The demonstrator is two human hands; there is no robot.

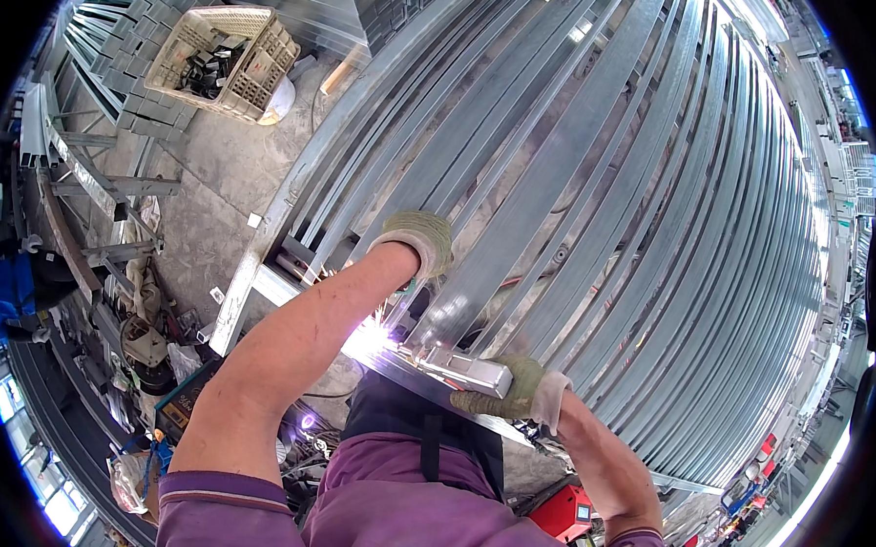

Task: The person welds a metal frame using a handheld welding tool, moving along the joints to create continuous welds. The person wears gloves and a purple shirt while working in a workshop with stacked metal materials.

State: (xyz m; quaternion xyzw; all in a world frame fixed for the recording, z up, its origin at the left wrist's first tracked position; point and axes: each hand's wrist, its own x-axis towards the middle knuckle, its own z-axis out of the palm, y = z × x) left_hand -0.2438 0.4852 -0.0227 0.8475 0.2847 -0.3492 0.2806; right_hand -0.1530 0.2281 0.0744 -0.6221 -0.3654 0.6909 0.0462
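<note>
My left hand (420, 239), in a green knitted glove, is closed above the metal bars. Its fingers and what they hold are hidden by my wrist; a bit of something green shows under it. A blinding welding flash (370, 340) throws sparks just below my left forearm, at the frame's near edge. My right hand (516, 386), gloved likewise, grips a short, silvery rectangular metal piece (468, 370). This piece lies by the near ends of the bars, its far tip close to the flash. Glare hides the spot being welded.
Long galvanized steel bars (569, 172) run side by side across a metal frame (263, 256). A beige plastic crate (261, 65) with dark parts stands at the far left, beside stacked steel tubes (144, 55). A red machine (562, 514) sits near my right elbow.
</note>
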